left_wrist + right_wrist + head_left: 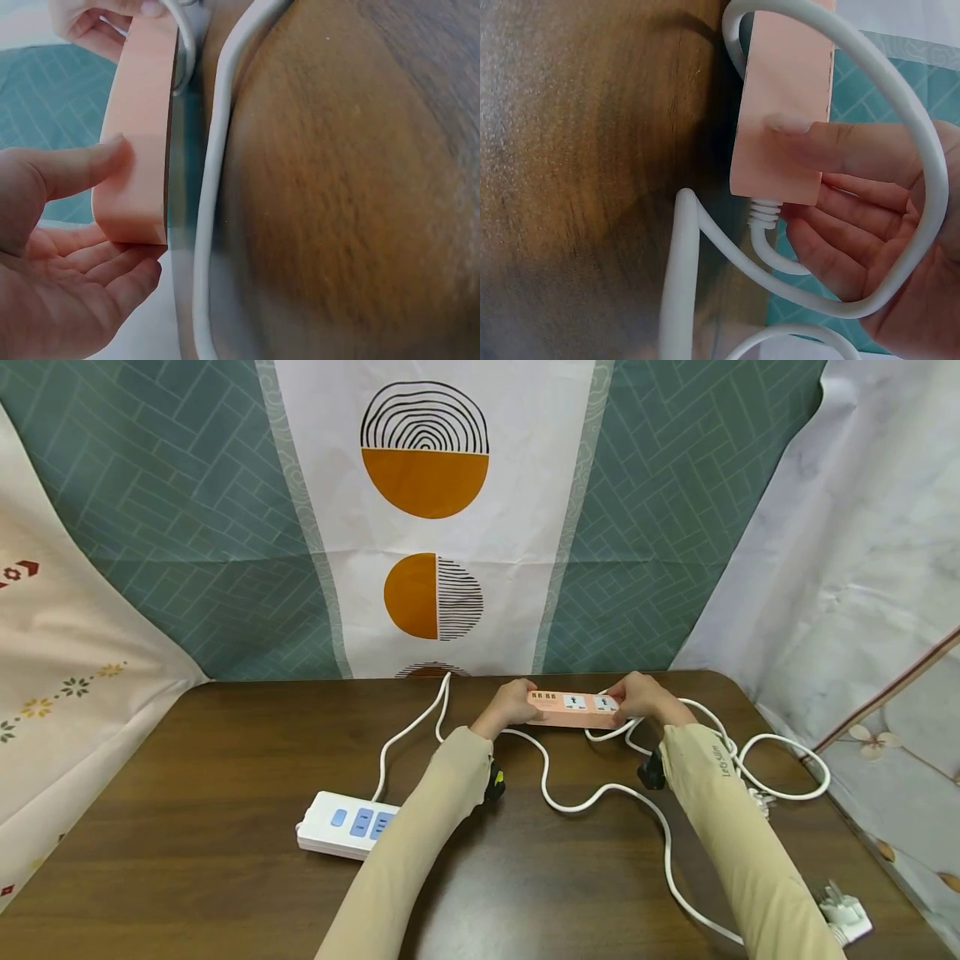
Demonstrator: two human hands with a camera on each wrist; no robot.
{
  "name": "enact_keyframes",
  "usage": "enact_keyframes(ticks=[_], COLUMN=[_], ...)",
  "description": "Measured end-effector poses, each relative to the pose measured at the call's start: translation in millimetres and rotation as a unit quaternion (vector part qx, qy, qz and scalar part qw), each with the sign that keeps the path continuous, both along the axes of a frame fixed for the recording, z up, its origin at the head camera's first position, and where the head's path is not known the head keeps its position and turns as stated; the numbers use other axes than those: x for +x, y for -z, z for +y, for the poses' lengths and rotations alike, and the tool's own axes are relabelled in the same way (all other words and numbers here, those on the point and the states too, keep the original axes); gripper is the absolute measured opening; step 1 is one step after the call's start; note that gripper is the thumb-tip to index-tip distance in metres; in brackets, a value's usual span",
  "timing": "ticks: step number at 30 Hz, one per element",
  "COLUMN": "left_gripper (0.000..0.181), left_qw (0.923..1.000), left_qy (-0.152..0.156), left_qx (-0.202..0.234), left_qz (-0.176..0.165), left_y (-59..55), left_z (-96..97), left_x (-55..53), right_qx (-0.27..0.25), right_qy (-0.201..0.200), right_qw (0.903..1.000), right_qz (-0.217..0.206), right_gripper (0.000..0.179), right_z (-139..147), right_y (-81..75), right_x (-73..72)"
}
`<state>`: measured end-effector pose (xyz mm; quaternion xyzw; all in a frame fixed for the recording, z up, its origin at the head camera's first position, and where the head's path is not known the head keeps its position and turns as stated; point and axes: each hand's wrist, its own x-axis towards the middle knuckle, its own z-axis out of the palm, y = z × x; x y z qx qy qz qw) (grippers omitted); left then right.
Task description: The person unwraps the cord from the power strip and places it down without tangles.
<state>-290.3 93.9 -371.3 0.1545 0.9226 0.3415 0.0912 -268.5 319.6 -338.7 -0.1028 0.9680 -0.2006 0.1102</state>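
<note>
A pink power strip (576, 717) with sockets and small USB ports is held by its two ends near the far edge of the table. My left hand (512, 704) grips its left end, thumb on the front side and fingers at the end, as the left wrist view shows on the pink side (139, 165). At the other end my right hand (643, 697) grips it, thumb pressed on the front side (780, 90). A white cord (763, 217) leaves the strip beside the right fingers and loops past that hand.
On the left of the brown table (210, 793) lies a white power strip (341, 827) with blue sockets, partly behind the left sleeve. A white cable (573, 808) winds across the middle. A white plug (846, 917) lies at the right front. Patterned cloth (660, 527) hangs behind.
</note>
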Motion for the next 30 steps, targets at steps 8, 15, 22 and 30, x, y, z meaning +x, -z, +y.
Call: enact_keyframes(ticks=[8,15,22,30], left_gripper=[0.067,0.061,0.049,0.044], left_qw=[0.9986,0.9993,0.9987,0.9961], left_qy=[0.025,0.032,0.047,0.059], left_qx=[-0.01,0.0,0.019,0.061], left_qz=[0.046,-0.018,-0.004,0.023], left_y=[69.5,-21.5,-32.6,-55.6], left_z=[8.4,-0.7,-16.0,-52.7], left_x=[-60.5,15.3,19.0,23.8], right_qx=[0.007,-0.007,-0.054,-0.051], right_qy=[0.02,0.003,-0.002,-0.031], right_qw=[0.9998,1.0,0.9982,0.993], right_qz=[-0.007,0.005,0.024,0.102], right_gripper=[0.055,0.061,0.054,0.05], right_z=[-2,0,1,4], right_y=[-3.4,-14.7,-23.5,-38.3], right_x=[1.2,9.4,20.8,37.4])
